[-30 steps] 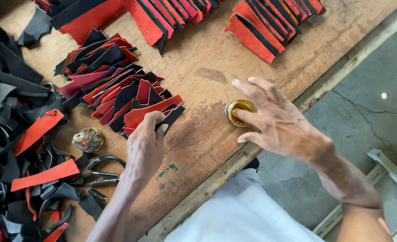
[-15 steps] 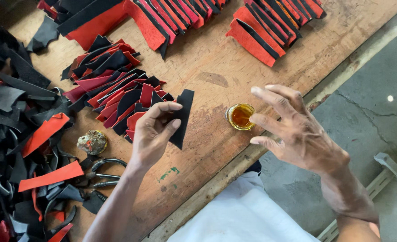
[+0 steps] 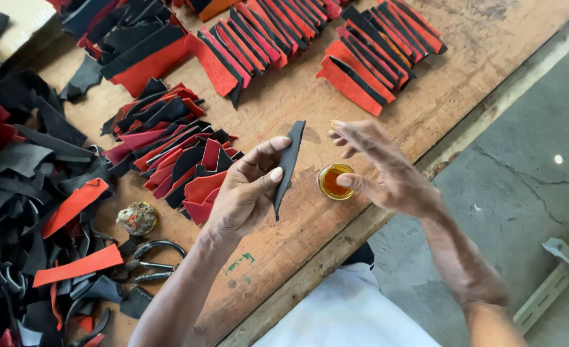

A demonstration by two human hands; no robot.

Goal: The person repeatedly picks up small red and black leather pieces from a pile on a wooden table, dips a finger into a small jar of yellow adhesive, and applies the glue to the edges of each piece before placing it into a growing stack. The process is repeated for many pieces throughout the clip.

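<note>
Head view. Left hand (image 3: 246, 196) is pinching a narrow black leather strip (image 3: 288, 168) between thumb and fingers, lifting it upright over the wooden table (image 3: 464, 71), apparently to present one face. Right hand (image 3: 387, 170) is hovering released, fingers spread, above a small jar of amber liquid (image 3: 333, 182) near the table's edge. Red-and-black cut pieces (image 3: 381, 58) are lying fanned farther off. No labels showing.
</note>
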